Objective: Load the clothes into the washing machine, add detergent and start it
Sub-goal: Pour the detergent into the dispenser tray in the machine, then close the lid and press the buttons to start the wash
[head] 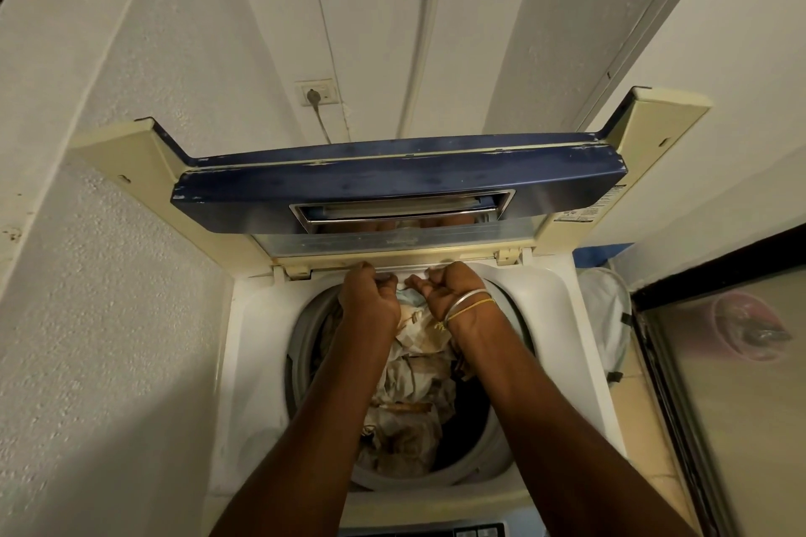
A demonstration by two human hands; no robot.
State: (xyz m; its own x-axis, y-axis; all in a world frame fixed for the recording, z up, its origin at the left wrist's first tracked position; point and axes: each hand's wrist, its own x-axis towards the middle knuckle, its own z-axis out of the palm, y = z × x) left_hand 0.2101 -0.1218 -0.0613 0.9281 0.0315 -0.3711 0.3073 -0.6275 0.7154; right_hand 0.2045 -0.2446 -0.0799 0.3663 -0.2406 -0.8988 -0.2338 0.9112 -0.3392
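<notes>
We see left hand [370,296] & right hand [453,296] at drum's back edge, just under raised lid [392,183], both curled, pinching a pale cloth [411,299] atop clothes [410,388] in washing machine [253,362]. Little room btwn hands & lid. Wall [109,318] tight on left; laundry bag [604,318] beside right.

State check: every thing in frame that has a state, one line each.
lid, open, folded up at the back
drum, partly loaded with clothes
left hand, fingers curled, grips clothes
right hand, fingers curled, grips clothes
plug, seated in wall socket
</notes>
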